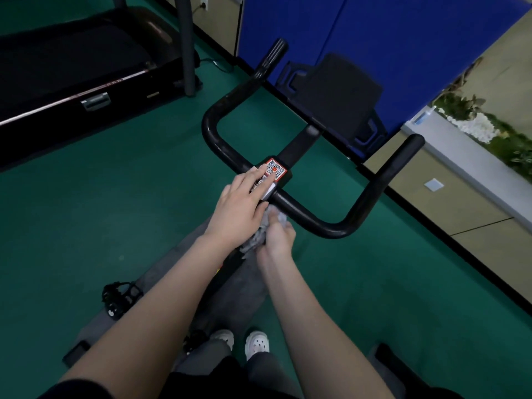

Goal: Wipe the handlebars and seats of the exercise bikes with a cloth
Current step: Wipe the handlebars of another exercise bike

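The black handlebar [322, 223] of an exercise bike spreads across the middle of the head view, with an orange and white QR sticker [275, 169] on its centre block. My left hand [241, 203] lies flat with straight fingers on that centre block, partly covering the sticker. My right hand [277, 240] grips a crumpled grey cloth [263, 233] just below the bar's centre, close to the left hand. The bike's seat is not in view.
A black treadmill [80, 67] stands at the upper left. A blue padded panel [374, 38] and a dark block [339, 93] stand behind the bike. A low wall with a planter [472, 125] runs along the right. A pedal [121, 295] shows at lower left over green floor.
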Available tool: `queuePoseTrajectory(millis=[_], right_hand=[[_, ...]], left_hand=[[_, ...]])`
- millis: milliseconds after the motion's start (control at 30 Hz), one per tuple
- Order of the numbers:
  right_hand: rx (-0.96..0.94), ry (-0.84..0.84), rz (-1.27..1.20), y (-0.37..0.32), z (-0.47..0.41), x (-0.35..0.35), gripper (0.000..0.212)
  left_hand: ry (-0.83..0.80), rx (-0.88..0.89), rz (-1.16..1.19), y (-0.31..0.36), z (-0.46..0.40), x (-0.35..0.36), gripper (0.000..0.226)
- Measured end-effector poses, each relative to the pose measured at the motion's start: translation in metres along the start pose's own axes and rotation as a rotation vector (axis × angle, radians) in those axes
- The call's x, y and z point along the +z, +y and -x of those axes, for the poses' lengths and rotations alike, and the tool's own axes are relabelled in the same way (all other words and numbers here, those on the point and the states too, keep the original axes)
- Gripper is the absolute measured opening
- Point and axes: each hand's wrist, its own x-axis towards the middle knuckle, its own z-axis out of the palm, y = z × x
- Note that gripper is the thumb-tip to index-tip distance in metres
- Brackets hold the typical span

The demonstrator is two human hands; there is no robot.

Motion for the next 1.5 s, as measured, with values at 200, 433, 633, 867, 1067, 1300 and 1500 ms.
queuePoseTrajectory(millis=[200, 433, 633, 867, 1067, 1300, 1500], right_hand=[[0.003, -0.008, -0.038, 0.000, -0.004, 0.000, 0.024], [-0.040, 0.121, -0.175, -0.005, 0.004, -0.032, 0.009], [-0.017, 0.019, -0.100, -0.008, 0.011, -0.022, 0.028], [-0.081, 0.248, -0.102, -0.022, 0.013, -0.065, 0.017], [-0.288, 0.434, -0.031, -0.028, 0.007, -0.070, 0.013], [-0.444, 0.568, 0.011, -0.031, 0.002, -0.059, 0.019], [-0.747, 0.590, 0.268, -0.038, -0.007, -0.076, 0.020]], left_hand=[[-0.003, 0.004, -0.018, 0.000, 0.000, 0.001, 0.055], [0.019, 0.021, -0.030, 0.001, 0.001, 0.002, 0.054], [0.028, 0.019, -0.040, 0.001, 0.001, 0.003, 0.055], [0.033, 0.031, -0.068, 0.002, 0.001, 0.004, 0.054], [0.088, 0.070, -0.082, 0.026, 0.001, 0.012, 0.044], [-0.102, 0.208, -0.024, 0.058, -0.014, 0.043, 0.049], [-0.067, 0.156, 0.025, 0.057, -0.023, 0.055, 0.045]])
